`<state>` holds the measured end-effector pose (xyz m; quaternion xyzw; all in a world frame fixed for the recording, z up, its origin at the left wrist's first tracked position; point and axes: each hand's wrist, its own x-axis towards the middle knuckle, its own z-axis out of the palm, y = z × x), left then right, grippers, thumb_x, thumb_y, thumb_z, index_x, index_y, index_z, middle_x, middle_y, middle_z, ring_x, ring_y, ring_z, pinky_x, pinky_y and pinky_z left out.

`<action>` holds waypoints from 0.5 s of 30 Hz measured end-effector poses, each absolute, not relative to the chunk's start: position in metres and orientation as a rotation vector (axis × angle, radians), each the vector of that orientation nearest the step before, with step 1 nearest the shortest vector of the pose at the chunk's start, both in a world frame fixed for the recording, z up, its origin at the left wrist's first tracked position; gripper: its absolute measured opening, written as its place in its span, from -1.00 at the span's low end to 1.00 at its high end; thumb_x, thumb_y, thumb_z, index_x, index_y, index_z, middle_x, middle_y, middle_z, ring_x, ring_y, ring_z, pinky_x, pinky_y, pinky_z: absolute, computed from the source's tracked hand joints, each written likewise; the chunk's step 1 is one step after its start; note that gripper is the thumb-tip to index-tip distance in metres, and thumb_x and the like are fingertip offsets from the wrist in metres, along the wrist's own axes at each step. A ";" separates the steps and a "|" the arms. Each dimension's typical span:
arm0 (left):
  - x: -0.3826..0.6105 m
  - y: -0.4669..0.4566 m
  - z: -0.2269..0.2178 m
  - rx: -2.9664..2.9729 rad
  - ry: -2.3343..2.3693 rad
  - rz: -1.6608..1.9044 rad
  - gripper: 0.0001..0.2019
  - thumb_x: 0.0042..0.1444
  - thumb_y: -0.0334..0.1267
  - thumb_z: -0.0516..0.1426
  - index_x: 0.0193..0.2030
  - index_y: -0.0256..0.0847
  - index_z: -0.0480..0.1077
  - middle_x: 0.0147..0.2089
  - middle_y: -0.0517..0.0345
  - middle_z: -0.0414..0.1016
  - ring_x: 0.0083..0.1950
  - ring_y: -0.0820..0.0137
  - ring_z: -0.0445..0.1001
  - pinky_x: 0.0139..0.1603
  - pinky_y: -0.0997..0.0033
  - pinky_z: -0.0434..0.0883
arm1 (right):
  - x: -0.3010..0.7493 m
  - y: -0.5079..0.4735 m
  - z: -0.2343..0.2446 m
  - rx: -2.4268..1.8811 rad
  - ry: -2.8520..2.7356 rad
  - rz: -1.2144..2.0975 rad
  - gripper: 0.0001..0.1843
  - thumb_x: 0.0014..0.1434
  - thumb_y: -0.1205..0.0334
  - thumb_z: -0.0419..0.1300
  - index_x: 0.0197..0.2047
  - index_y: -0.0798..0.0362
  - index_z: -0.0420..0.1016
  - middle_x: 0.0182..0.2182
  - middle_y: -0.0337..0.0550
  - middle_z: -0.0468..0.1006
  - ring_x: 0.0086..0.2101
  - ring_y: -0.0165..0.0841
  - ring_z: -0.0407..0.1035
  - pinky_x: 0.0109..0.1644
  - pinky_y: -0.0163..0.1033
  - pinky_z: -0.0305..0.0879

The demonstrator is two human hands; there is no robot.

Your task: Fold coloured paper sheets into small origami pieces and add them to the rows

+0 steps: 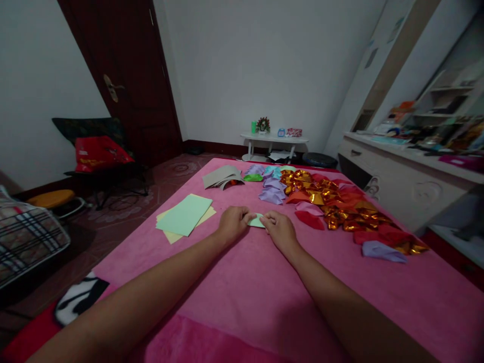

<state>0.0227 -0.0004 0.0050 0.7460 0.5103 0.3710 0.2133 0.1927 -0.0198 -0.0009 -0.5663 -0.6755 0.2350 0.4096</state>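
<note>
Between my two hands is a small folded piece of light green paper (257, 221), low over the pink cloth. My left hand (235, 222) pinches its left end between thumb and fingers. The right end is gripped by my right hand (279, 227) in the same way. To the left lies a stack of light green sheets (185, 214), with pale yellow sheets (207, 216) sticking out beneath it. Folded paper pieces are spread to the right: shiny gold ones (317, 196), red ones (309, 220) and lilac ones (272, 192).
The pink cloth (227, 302) covers the surface under my hands. Grey sheets (221, 176) lie at its far left, beside a bright green folded piece (253, 178). Beyond stands a white side table (274, 137). A cluttered white dresser (408, 161) is on the right, a folding chair (91, 131) left.
</note>
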 end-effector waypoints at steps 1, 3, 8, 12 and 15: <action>0.024 0.002 0.004 2.041 1.420 1.059 -0.63 0.08 -0.06 0.09 -0.60 -0.28 0.32 -0.64 0.29 0.19 -0.55 0.52 0.13 -0.49 0.47 -0.05 | 0.194 -0.017 -0.002 -1.404 -1.678 0.615 -0.76 0.09 0.11 0.09 -0.51 0.05 0.39 -0.68 -0.30 0.38 -0.60 -0.41 0.27 -0.49 -0.35 0.06; 0.024 0.007 0.002 1.970 1.423 1.112 -0.60 0.05 -0.02 0.11 -0.63 -0.29 0.30 -0.66 0.31 0.14 -0.57 0.54 0.10 -0.51 0.48 -0.05 | 0.196 -0.014 -0.005 -1.348 -1.629 0.667 -0.76 0.07 0.12 0.07 -0.50 0.07 0.41 -0.66 -0.27 0.41 -0.59 -0.41 0.30 -0.48 -0.35 0.13; 0.016 0.012 -0.002 1.827 1.308 1.121 -0.64 -0.03 -0.02 0.15 -0.59 -0.31 0.33 -0.65 0.29 0.26 -0.61 0.57 0.16 -0.55 0.55 0.06 | 0.203 -0.008 -0.009 -1.228 -1.520 0.798 -0.76 -0.04 0.17 0.11 -0.37 0.14 0.50 -0.57 -0.16 0.54 -0.56 -0.39 0.37 -0.47 -0.34 0.24; 0.013 0.013 -0.003 1.758 1.232 1.101 -0.70 -0.01 -0.10 0.13 -0.55 -0.33 0.36 -0.64 0.22 0.35 -0.65 0.56 0.22 -0.59 0.56 0.12 | 0.206 -0.005 -0.011 -1.183 -1.438 0.829 -0.76 -0.07 0.16 0.16 -0.38 0.16 0.48 -0.60 -0.16 0.53 -0.61 -0.42 0.34 -0.51 -0.35 0.23; 0.013 0.016 -0.002 1.723 1.244 1.165 -0.69 -0.01 -0.14 0.13 -0.63 -0.31 0.30 -0.70 0.27 0.27 -0.67 0.58 0.19 -0.60 0.57 0.08 | 0.206 -0.003 -0.012 -1.165 -1.387 0.818 -0.78 -0.06 0.16 0.17 -0.38 0.14 0.43 -0.64 -0.20 0.51 -0.64 -0.45 0.31 -0.55 -0.37 0.19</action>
